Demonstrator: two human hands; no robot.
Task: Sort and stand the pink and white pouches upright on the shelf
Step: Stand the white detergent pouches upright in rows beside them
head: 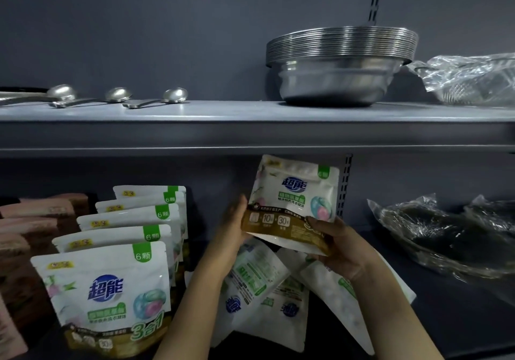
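Head view: both hands hold one white pouch point(292, 200) upright and slightly tilted, lifted above the lower shelf point(446, 304). Left hand point(234, 226) grips its lower left edge, fingers curled behind; right hand point(338, 245) grips the lower right corner — thumb on the front, fingers wrapped underneath. Beneath the hands, several white pouches point(267, 298) lie flat in a loose overlapping pile. To the left, a row of white pouches point(108, 290) stands upright, front to back; pink pouches point(33, 228) stand just beside them at far left. Upper shelf point(223, 125) carries spoons point(117, 96), stacked metal bowls point(340, 64) and plastic wrap point(471, 78) — a dark plastic-wrapped bundle point(446, 234) sits lower right.
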